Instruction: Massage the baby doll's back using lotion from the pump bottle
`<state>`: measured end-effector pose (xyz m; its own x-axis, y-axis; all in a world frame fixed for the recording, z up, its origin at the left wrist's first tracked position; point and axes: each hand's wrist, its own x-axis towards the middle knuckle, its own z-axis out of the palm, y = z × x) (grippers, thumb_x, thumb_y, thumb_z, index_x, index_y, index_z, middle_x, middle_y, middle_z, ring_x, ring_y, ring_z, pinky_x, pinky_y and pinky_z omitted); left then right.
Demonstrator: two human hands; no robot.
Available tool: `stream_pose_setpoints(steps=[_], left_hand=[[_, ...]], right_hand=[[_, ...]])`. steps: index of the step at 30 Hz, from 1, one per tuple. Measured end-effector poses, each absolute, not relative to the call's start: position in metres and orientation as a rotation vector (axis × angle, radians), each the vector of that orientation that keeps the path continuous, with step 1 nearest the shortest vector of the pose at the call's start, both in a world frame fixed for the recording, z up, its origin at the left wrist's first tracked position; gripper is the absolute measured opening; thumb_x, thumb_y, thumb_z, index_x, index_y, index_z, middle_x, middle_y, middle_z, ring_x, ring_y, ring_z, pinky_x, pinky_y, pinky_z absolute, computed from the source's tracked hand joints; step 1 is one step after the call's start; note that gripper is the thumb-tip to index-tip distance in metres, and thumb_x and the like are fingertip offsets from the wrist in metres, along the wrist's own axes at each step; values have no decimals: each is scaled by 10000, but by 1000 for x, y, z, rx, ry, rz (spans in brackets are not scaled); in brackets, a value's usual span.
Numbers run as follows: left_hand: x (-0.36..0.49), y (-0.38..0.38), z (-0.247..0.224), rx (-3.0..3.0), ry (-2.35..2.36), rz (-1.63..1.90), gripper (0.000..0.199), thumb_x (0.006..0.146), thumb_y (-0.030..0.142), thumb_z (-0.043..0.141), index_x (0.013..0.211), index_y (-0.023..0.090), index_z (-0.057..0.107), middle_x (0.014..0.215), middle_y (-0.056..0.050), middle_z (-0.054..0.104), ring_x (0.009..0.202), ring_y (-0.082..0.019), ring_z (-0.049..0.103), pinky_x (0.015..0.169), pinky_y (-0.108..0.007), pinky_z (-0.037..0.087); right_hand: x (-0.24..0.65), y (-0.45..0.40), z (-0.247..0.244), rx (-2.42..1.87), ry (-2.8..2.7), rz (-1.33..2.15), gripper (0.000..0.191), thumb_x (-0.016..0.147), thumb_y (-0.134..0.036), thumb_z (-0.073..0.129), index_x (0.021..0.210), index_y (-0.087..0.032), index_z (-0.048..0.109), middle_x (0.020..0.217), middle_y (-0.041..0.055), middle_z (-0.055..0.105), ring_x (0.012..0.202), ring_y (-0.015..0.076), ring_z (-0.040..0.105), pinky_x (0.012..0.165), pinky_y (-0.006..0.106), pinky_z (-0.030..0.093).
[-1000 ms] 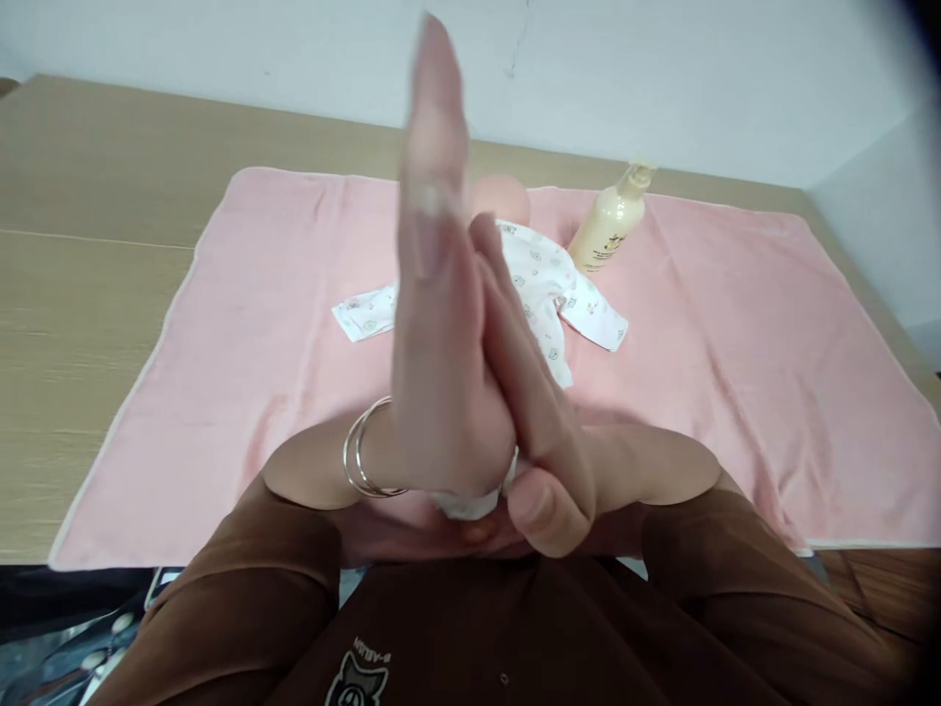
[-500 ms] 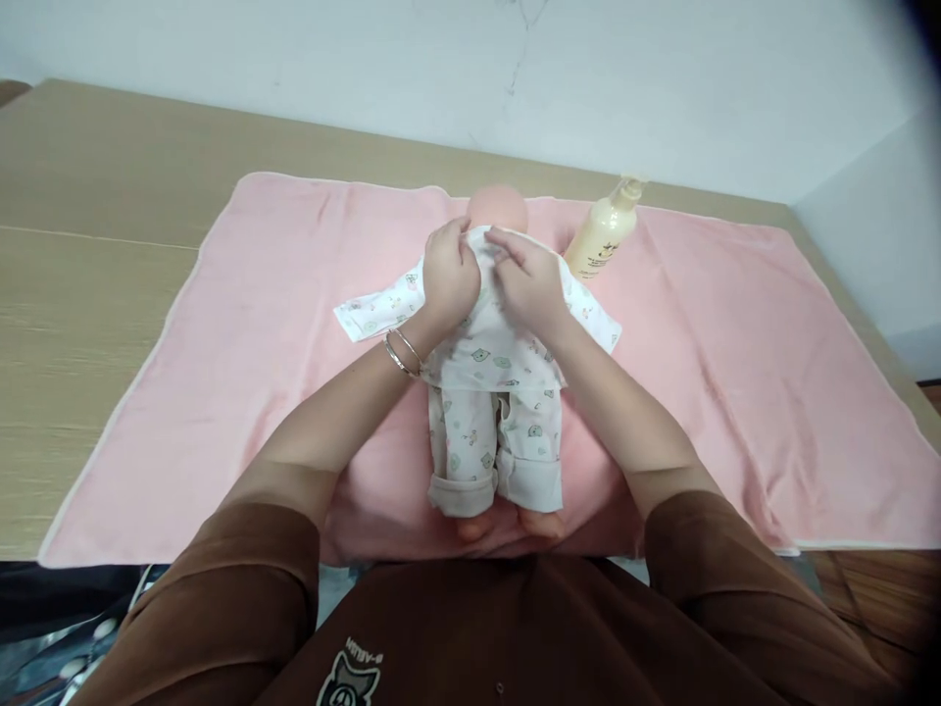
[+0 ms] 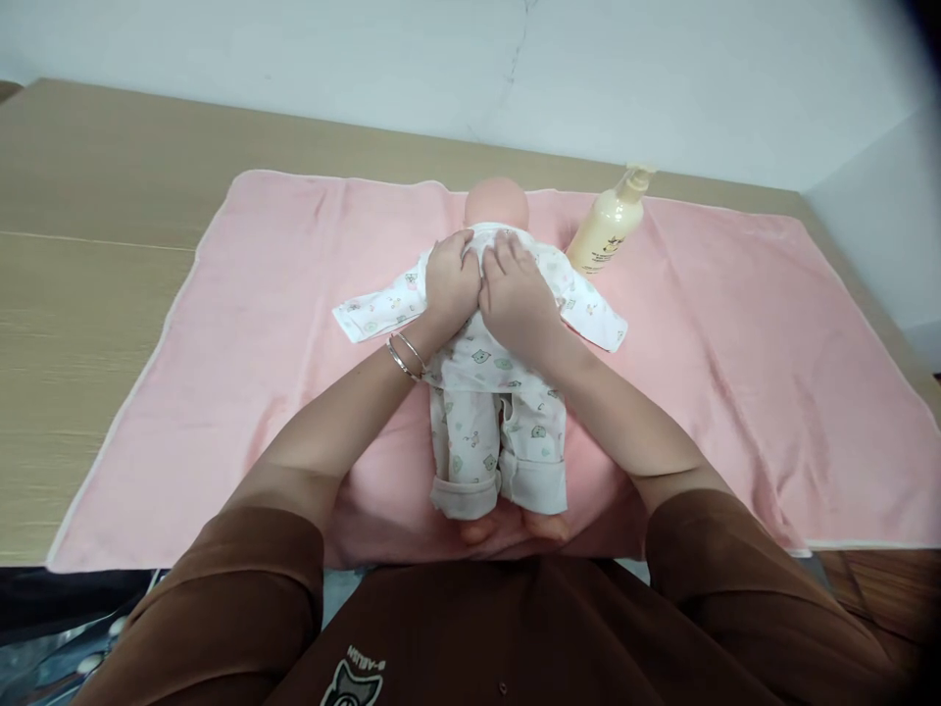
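Note:
A baby doll (image 3: pixel 497 203) lies lengthwise on a pink blanket, its bald head at the far end and its feet towards me; no face shows. It wears a white printed top (image 3: pixel 481 358) with long sleeves and matching trousers (image 3: pixel 470 436) with rolled cuffs. My left hand (image 3: pixel 452 279) rests on the upper left of the top, fingers laid close together over the cloth. Beside it, touching or nearly so, my right hand (image 3: pixel 519 294) lies on the upper middle, fingers stretched towards the collar. The cloth under both palms is hidden.
The pink blanket (image 3: pixel 242 294) covers much of the wooden table (image 3: pixel 88 176). To the right of the doll's head, a pale yellow pump bottle (image 3: pixel 607 230) appears tilted. A white wall (image 3: pixel 368 78) stands behind the table.
My right hand has moved slightly down and left, and its fingers have straightened from a pinch near the collar. The collar now lies flatter. My left hand has barely moved.

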<state>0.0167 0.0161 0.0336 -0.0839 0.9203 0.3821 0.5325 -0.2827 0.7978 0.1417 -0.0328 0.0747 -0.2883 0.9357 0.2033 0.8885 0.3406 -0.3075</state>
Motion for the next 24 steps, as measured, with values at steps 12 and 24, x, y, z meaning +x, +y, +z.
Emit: stream_pose_setpoints(steps=[12, 24], left_hand=[[17, 13, 36, 1848, 1592, 1276, 362, 931, 202, 445, 1165, 186, 722, 1325, -124, 751, 1295, -279, 659, 1243, -463, 461], [24, 9, 31, 1987, 1545, 1177, 380, 963, 380, 528, 1272, 198, 655, 1492, -168, 631, 1494, -362, 499, 1350, -559, 267]], right_hand=[[150, -28, 74, -1720, -2189, 190, 626, 1051, -282, 342, 1606, 6, 381, 1712, 239, 321, 1635, 394, 258, 1352, 629, 191], [170, -5, 75, -1886, -2031, 367, 748, 1073, -472, 340, 1554, 98, 405, 1664, 330, 347, 1610, 459, 271, 1327, 651, 208]])
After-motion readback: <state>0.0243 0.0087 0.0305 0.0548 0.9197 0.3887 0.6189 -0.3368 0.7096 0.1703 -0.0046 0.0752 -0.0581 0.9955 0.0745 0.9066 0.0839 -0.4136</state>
